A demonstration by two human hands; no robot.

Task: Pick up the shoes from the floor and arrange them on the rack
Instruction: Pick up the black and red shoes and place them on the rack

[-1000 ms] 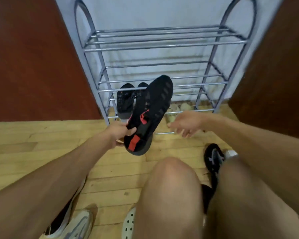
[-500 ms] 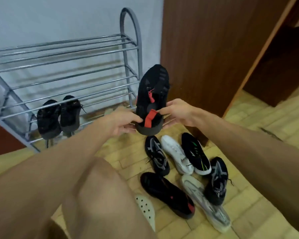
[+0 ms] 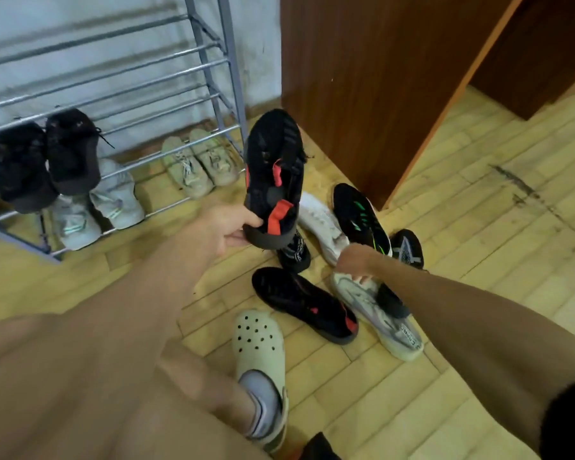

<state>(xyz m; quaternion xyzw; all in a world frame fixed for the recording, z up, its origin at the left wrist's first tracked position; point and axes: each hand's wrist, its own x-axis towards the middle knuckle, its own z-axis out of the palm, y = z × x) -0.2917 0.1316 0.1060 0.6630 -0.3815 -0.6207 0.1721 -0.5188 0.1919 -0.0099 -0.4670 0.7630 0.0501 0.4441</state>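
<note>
My left hand gripped a black shoe with red tabs by its heel, thumb on the upper and fingers curled beneath the sole, so the shoe stood almost upright with its toe pointing up, held clear of the floor just right of the rack. My right hand was low over the pile of shoes on the wooden floor, fingers bent down and touching the toe end of a grey shoe; I could not tell whether they had closed on it or only rested there.

Beside that grey shoe lay the matching black shoe with red marks on its side. A white shoe, a black shoe with green stripes and a black shoe with a grey pattern lay close together behind my right hand, and another black shoe showed partly under the one I held.

On the rack, a black pair sat on the second-lowest shelf at the left. Under it a pale grey pair rested on the lowest bars, and a beige pair sat to the right of them. My foot wore a cream clog over a grey sock.
</note>
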